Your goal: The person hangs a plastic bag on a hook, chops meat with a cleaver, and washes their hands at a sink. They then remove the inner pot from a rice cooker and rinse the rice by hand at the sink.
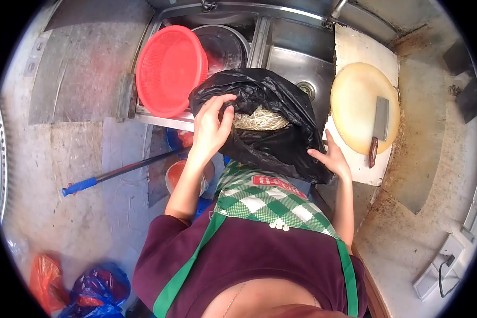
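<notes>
A black plastic bag [273, 153] hangs over the front edge of the sink, its mouth spread wide. Inside it lies a pale, stringy mass that looks like bean sprouts [262, 120]. My left hand [213, 124] grips the bag's left rim, with the fingers curled over the plastic. On the other side, my right hand [335, 159] holds the bag's right edge, thumb on the near face and some fingers hidden behind it. Behind the bag, a red plastic basket [170, 71] sits tilted in the left basin next to a dark round pot [222, 47].
To the right, a cleaver [380, 124] lies on a round cutting board [350, 100]. The right basin [289, 66] shows its drain. A blue-handled pole [127, 167] and buckets [175, 172] stand low on the left. Plastic bags [98, 286] rest on the floor.
</notes>
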Available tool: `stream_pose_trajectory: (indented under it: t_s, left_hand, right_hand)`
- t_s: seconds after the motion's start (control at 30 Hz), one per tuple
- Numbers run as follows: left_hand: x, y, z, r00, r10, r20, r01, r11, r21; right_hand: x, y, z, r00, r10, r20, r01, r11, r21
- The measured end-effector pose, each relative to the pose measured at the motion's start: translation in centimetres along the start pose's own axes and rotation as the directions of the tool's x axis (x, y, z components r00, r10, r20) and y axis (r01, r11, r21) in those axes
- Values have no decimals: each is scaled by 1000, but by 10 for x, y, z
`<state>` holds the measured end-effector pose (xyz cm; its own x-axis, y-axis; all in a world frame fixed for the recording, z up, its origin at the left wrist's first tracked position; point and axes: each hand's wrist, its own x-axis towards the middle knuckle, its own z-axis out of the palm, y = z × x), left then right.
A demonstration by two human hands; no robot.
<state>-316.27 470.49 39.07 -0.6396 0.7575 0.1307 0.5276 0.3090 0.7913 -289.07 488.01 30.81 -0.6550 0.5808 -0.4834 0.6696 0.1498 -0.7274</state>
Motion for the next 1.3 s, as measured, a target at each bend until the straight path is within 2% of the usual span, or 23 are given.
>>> stream_pose_trajectory:
  t_s: [0.03, 0.07, 0.13, 0.17, 0.2, 0.23, 0.33, 0.37, 0.4, 0.47, 0.53, 0.57, 0.63, 0.7, 0.73, 0.83, 0.9, 0.97, 1.0, 1.1, 1.17, 1.23, 1.3]
  left_hand:
    - [-1, -2, 5, 1000, 3, -1, -3, 996, -88]
    - [-3, -2, 10, 1000, 0, -9, -2, 985, -175]
    - [-6, 20, 25, 997, -24, 76, 46, 951, -306]
    - [-5, 36, 35, 997, 42, 66, -18, 943, -332]
    - [-2, 45, 47, 979, 205, 8, -197, 953, -229]
    - [2, 59, 52, 950, 312, 29, -306, 943, -129]
    - [2, 75, 72, 863, 504, -23, -505, 861, -59]
    - [2, 75, 76, 829, 556, 63, -557, 831, -10]
    - [-7, 81, 62, 822, 562, 91, -567, 822, 48]
    - [-9, 82, 51, 831, 555, 24, -555, 826, 99]
    - [-11, 72, 49, 839, 522, -153, -519, 852, 64]
    - [-15, 71, 36, 886, 433, -164, -443, 896, -30]
    - [-22, 57, 24, 931, 277, -238, -309, 945, -110]
    - [-35, 34, 10, 959, 104, -264, -143, 981, -132]
    - [-42, 18, 13, 928, 74, -366, -145, 975, -170]
    - [-71, -13, 5, 957, -132, -257, 95, 984, -153]
    - [-91, -28, 6, 973, -149, -174, 134, 986, -95]
    - [-106, -37, 14, 977, -187, -106, 177, 980, -91]
    - [-113, -45, 21, 978, -196, -70, 187, 976, -113]
    - [-132, -58, 34, 970, -241, -34, 238, 967, -92]
    - [-140, -67, 33, 951, -309, -30, 304, 947, -98]
    - [-144, -85, 40, 948, -315, -42, 308, 944, -122]
    - [-141, -99, 41, 915, -404, -13, 390, 890, -237]
  right_hand:
    - [3, 8, 5, 999, 3, 36, -5, 997, 73]
    - [9, 11, 14, 999, -12, 39, 0, 956, 294]
    - [10, -19, 21, 978, -209, 10, 176, 848, 499]
    - [10, -39, 23, 953, -303, -15, 253, 766, 591]
    - [13, -60, 23, 909, -415, -34, 367, 759, 538]
    - [7, -90, 24, 896, -444, 4, 333, 677, 656]
    - [33, -101, 34, 857, -515, -26, 473, 765, 437]
    - [37, -113, 31, 853, -523, -12, 485, 783, 388]
    - [29, -126, 34, 905, -425, -15, 367, 763, 533]
    - [40, -127, 42, 940, -338, -46, 294, 736, 609]
    - [58, -108, 55, 919, -365, -147, 388, 775, 499]
    - [57, -114, 53, 943, -266, -199, 331, 696, 637]
    - [75, -124, 39, 839, -432, -332, 540, 584, 605]
    - [82, -147, 27, 771, -517, -372, 630, 531, 567]
    - [82, -156, 21, 794, -486, -364, 599, 530, 600]
    - [92, -180, 7, 820, -474, -322, 550, 491, 676]
    - [98, -190, -2, 794, -515, -323, 583, 494, 645]
    - [94, -205, -16, 852, -416, -317, 494, 441, 749]
    - [93, -210, -27, 880, -371, -296, 452, 467, 760]
    - [90, -215, -69, 840, -447, -307, 480, 352, 803]
    - [83, -224, -99, 832, -334, -442, 543, 334, 770]
    - [63, -220, -138, 737, -533, -415, 630, 320, 707]
    - [59, -214, -194, 670, -410, -619, 739, 289, 608]
